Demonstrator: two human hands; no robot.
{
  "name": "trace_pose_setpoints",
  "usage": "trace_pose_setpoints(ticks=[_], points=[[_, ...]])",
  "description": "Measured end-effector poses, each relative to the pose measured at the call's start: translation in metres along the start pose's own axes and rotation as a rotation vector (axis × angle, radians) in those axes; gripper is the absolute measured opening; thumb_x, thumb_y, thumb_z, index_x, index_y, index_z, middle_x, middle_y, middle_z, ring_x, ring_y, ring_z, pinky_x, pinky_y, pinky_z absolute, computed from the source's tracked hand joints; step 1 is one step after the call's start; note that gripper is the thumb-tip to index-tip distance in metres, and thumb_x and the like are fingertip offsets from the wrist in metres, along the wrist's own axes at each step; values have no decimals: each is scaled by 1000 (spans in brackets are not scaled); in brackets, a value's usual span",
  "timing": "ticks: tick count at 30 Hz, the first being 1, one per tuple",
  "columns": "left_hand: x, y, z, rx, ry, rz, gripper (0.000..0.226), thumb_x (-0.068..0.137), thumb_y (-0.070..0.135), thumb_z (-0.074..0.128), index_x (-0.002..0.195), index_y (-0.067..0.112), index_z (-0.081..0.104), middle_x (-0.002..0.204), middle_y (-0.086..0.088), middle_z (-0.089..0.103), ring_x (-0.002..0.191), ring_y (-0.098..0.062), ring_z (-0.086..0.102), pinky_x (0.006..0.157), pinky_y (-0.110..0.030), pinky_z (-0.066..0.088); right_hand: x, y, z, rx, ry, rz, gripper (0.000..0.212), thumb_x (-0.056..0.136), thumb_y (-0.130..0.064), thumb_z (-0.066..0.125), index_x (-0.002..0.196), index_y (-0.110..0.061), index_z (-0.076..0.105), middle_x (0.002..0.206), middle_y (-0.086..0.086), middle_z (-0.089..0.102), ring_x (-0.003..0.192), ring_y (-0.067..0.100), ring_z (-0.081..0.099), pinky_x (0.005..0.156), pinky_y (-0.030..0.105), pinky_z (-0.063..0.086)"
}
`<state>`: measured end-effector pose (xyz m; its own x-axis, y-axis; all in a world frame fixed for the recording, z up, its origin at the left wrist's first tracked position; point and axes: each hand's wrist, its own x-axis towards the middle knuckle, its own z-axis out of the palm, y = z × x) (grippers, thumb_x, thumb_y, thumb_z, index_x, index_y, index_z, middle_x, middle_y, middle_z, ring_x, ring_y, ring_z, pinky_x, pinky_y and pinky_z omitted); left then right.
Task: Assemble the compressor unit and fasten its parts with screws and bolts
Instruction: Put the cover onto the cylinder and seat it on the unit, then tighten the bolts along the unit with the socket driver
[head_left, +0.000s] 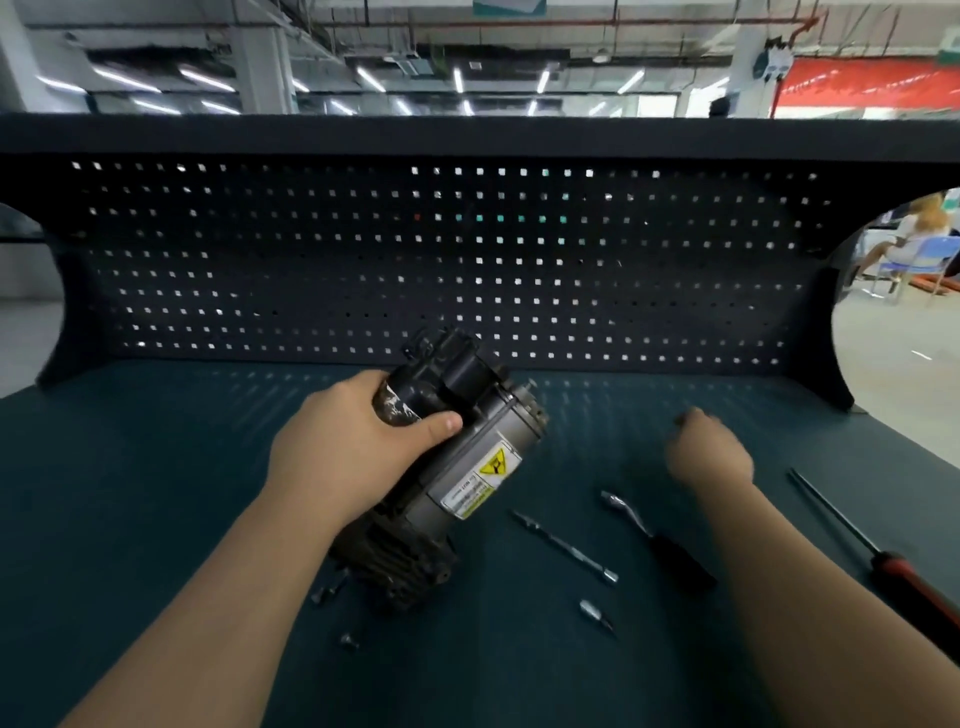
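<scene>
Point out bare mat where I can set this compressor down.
Widest bare mat lies left of the left hand, up to the pegboard. A bare strip runs between pegboard and right hand. Crowded: from the screws by the compressor rightward past the ratchet to the screwdriver.

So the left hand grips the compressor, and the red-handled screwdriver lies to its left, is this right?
No. In the head view the left hand grips the compressor, but the red-handled screwdriver lies to its right, not its left.
</scene>
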<state>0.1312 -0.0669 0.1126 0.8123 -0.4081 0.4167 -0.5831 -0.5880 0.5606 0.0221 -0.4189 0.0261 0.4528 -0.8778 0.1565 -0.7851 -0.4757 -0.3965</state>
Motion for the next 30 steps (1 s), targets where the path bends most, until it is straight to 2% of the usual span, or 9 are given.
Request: trace_pose_setpoints(ticks=[2, 4, 8, 11, 16, 18, 23, 26, 30], points=[[4, -3, 2, 4, 7, -18, 46, 62, 81, 61, 88, 43, 62, 72, 21, 63, 69, 3, 57, 55, -24, 45, 27, 6, 10, -141, -61, 51, 53, 94, -16, 41, 145, -12, 29, 150, 10, 31, 135, 33, 31, 102, 49, 36], [6, -6, 5, 3, 40, -29, 47, 59, 84, 58, 83, 44, 62, 67, 21, 64, 67, 0, 59, 57, -27, 49, 43, 13, 29, -245, -111, 103, 56, 96, -15, 34, 150, -11, 20, 158, 10, 18, 142, 34, 18, 110, 50, 28], [7, -8, 3, 7, 77, -19, 48, 56, 86, 55, 81, 45, 61, 72, 35, 60, 64, -1, 59, 54, -27, 47, 46, 12, 33, -336, -127, 88, 46, 96, -12, 36, 141, -10, 42, 146, 13, 38, 133, 32, 36, 100, 44, 40], [3, -6, 3, 1, 85, -28, 45, 59, 83, 58, 79, 42, 61, 66, 19, 63, 68, -2, 58, 57, -28, 48, 33, 0, 27, -320, -126, 53, 40, 92, -6, 44, 131, -8, 54, 134, 14, 52, 119, 32, 54, 88, 41, 48], [-3, 3, 3, 28, 55, -24, 50, 60, 83, 56, 82, 38, 58, 70, 19, 60, 67, 2, 52, 52, -23, 38, -7, -35, 32, 27, -142, -150, 17, 90, -11, 52, 93, -1, 65, 98, 16, 68, 83, 31, 62, 68, 32, 51], [-2, 5, 4, 40, 42, -16, 52, 60, 84, 55, 83, 38, 57, 71, 18, 59, 66, 2, 50, 51, -22, 35, -23, -39, 36, 135, -109, -169, 15, 89, -17, 58, 96, -7, 68, 94, 12, 69, 85, 30, 64, 73, 34, 54], [0, 3, 4, 35, 42, -7, 51, 63, 82, 57, 85, 37, 57, 73, 18, 58, 66, 3, 46, 51, -21, 31, -37, -33, 46, 95, -127, -148, 22, 90, -28, 60, 104, -13, 69, 105, 8, 68, 92, 28, 61, 75, 30, 49], [1, 0, 2, 16, 39, -19, 51, 64, 81, 59, 88, 36, 59, 74, 16, 60, 67, 2, 47, 51, -22, 32, -41, -34, 49, 13, -63, -227, 28, 91, -37, 58, 105, -15, 69, 115, 7, 59, 110, 29, 52, 91, 37, 45], [4, -1, 2, 11, 28, -12, 51, 64, 80, 60, 84, 33, 59, 74, 15, 60, 66, 0, 49, 51, -22, 33, -51, -38, 53, -38, -51, -258, 31, 91, -43, 56, 105, -18, 67, 118, 6, 56, 115, 29, 46, 95, 39, 37]])
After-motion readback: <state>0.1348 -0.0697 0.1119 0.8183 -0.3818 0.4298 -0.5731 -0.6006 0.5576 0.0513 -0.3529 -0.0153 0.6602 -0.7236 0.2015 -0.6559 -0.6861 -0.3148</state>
